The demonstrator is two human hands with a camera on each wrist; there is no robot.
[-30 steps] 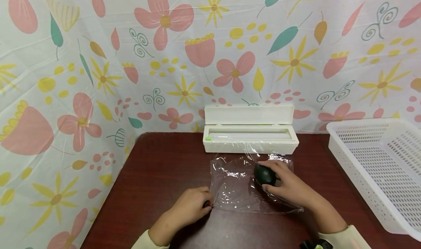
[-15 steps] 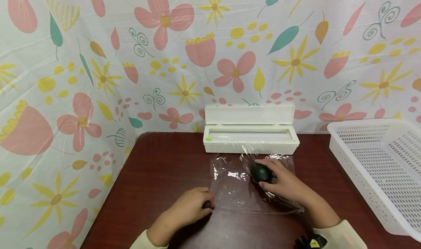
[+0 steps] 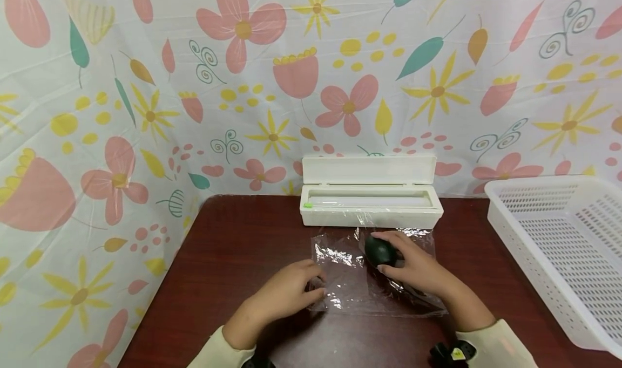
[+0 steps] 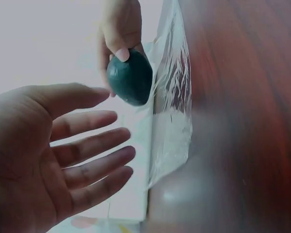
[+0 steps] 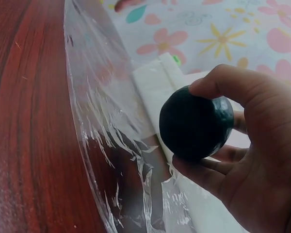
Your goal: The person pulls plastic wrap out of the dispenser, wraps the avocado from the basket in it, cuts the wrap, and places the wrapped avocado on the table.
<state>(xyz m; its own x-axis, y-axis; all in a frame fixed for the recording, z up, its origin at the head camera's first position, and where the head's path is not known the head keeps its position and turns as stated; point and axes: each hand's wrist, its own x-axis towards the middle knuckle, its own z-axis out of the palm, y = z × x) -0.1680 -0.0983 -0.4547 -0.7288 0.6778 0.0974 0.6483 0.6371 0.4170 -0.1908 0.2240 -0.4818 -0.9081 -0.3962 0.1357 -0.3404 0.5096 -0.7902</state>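
Observation:
A smooth dark green avocado (image 3: 379, 251), egg-shaped, is gripped by my right hand (image 3: 417, 268) between thumb and fingers, over the right part of a sheet of clear cling film (image 3: 342, 284). Creases in the film gather under and beside it. In the right wrist view the thumb and fingertips wrap the avocado (image 5: 191, 126). My left hand (image 3: 286, 293) is at the film's left edge, holding nothing, thumb and fingers apart. The left wrist view shows that hand (image 4: 63, 155) with its fingers spread, palm toward the avocado (image 4: 131, 80). Whether it touches the film, I cannot tell.
The film runs out of a white cling film dispenser (image 3: 371, 218) with a raised lid (image 3: 369, 170) and a green slider (image 3: 308, 205). To the right stands a white perforated basket (image 3: 534, 271). A floral cloth (image 3: 291, 114) hangs behind the dark red-brown table (image 3: 233, 249).
My right hand has shifted left and slightly away from me with the avocado. The left hand's fingers have uncurled, and it has moved right, over the film's left edge.

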